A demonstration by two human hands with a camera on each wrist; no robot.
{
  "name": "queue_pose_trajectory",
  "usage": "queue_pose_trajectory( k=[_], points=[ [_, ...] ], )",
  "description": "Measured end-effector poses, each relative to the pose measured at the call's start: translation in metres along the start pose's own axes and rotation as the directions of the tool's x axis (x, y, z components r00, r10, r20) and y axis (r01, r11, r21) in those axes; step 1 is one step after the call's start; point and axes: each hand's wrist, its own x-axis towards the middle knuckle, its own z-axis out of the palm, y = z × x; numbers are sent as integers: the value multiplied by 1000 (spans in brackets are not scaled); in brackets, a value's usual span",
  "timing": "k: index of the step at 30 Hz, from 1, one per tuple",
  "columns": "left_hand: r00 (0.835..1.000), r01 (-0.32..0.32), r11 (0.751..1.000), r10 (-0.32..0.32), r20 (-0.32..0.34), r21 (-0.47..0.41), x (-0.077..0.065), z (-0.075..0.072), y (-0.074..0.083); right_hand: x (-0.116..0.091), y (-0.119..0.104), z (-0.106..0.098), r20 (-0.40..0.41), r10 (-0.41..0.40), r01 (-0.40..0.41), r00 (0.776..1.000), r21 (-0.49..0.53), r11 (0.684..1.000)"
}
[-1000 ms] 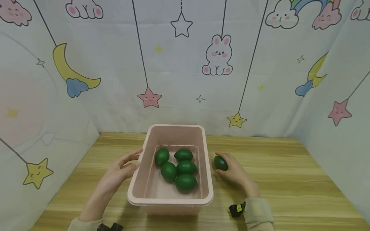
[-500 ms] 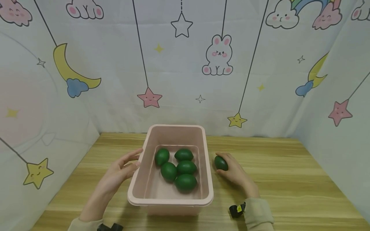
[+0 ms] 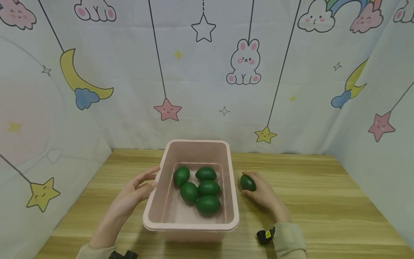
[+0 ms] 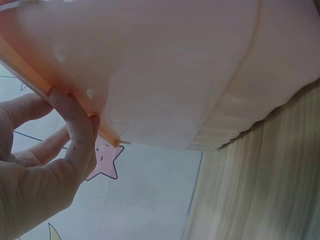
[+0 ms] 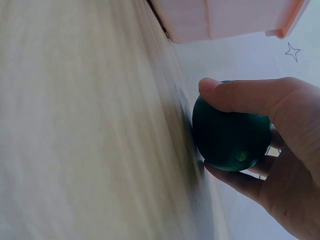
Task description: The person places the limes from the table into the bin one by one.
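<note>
A pink plastic bin (image 3: 185,225) stands on the wooden table with several green limes (image 3: 208,205) on its floor. Fingertips of my left hand (image 3: 136,190) touch the outside of the bin's left rim; none show inside the bin. Up close in the left wrist view, bent fingers (image 4: 75,127) meet the rim's edge. To the right of the bin, my right hand (image 3: 263,194) holds another lime (image 3: 247,182) between thumb and fingers. That lime (image 5: 230,132) sits very close to the tabletop in the right wrist view; whether it touches is unclear.
The wooden table (image 3: 323,201) extends around the bin on both sides. Behind it and at both sides hangs a white cloth (image 3: 200,90) printed with stars, moons and rabbits. A small black device (image 3: 265,236) is at my right wrist.
</note>
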Motion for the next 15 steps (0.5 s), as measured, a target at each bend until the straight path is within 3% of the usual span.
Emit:
queue_pose_trajectory(
  k=[15],
  points=[
    [1000, -9, 1000, 9, -3, -7, 0, 1, -1, -1, -3, -6, -26, -21, 21, 999, -15, 1000]
  ],
)
